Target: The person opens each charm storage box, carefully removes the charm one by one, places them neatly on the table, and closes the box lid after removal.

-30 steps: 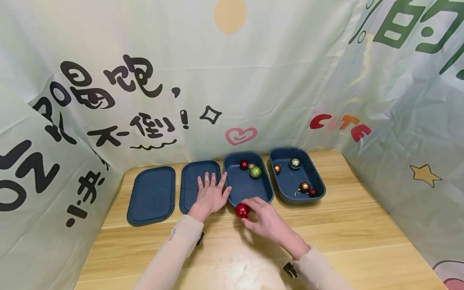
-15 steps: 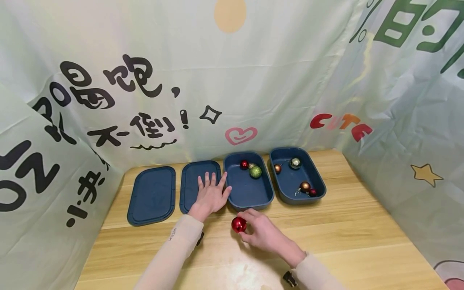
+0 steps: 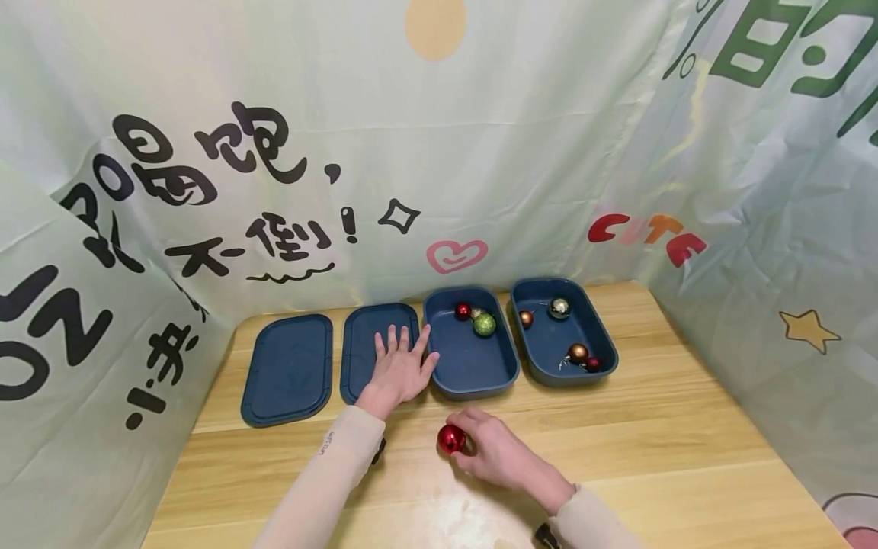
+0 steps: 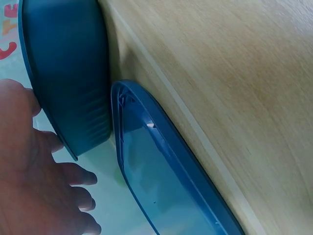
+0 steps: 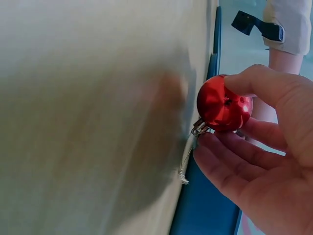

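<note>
My right hand [image 3: 497,454] pinches a shiny red Christmas bauble [image 3: 450,439] between thumb and fingers, above the table in front of the blue boxes. In the right wrist view, a silver cap and string hang from the bauble [image 5: 222,105]. My left hand [image 3: 398,372] is spread over a flat blue lid [image 3: 355,358], its thumb close to the left rim of a blue box [image 3: 473,367]; whether it touches is unclear. That box contains a small red bauble [image 3: 463,311], a green glittery bauble [image 3: 484,325] and a pale one partly hidden behind it.
To the right, a second blue box [image 3: 549,347] holds a silver bauble [image 3: 559,308], two copper ones and a dark red one [image 3: 593,364]. Another blue lid [image 3: 288,370] lies far left on the wooden table [image 3: 686,427]. Printed cloth hangs behind and at both sides.
My right hand has drawn the red bauble back from the middle box's front edge, toward the near side of the table and slightly left. The left hand has stayed put.
</note>
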Demonstrator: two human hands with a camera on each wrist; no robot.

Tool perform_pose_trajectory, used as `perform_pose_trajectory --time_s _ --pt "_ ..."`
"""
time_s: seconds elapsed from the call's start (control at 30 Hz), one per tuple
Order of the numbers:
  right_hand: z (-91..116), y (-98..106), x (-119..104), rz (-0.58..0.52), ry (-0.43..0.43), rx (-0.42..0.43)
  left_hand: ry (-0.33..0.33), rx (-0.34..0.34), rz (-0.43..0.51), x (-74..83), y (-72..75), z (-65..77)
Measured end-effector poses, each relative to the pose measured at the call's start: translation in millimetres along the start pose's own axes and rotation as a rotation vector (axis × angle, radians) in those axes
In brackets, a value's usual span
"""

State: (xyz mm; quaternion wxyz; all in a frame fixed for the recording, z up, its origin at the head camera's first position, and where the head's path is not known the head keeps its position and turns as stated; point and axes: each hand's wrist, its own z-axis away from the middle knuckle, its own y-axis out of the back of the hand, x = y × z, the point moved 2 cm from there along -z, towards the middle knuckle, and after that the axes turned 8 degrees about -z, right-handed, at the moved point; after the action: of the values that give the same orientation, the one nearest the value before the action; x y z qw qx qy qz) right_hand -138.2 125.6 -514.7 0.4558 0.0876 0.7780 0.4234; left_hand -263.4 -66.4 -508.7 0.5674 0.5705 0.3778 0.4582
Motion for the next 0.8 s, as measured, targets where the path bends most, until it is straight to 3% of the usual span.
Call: perform_pose_trajectory --time_s 0.8 --pt "2.6 -3.6 1.4 -0.016 -0.023 -0.006 0.003 0.003 0.021 1.2 0.3 0.0"
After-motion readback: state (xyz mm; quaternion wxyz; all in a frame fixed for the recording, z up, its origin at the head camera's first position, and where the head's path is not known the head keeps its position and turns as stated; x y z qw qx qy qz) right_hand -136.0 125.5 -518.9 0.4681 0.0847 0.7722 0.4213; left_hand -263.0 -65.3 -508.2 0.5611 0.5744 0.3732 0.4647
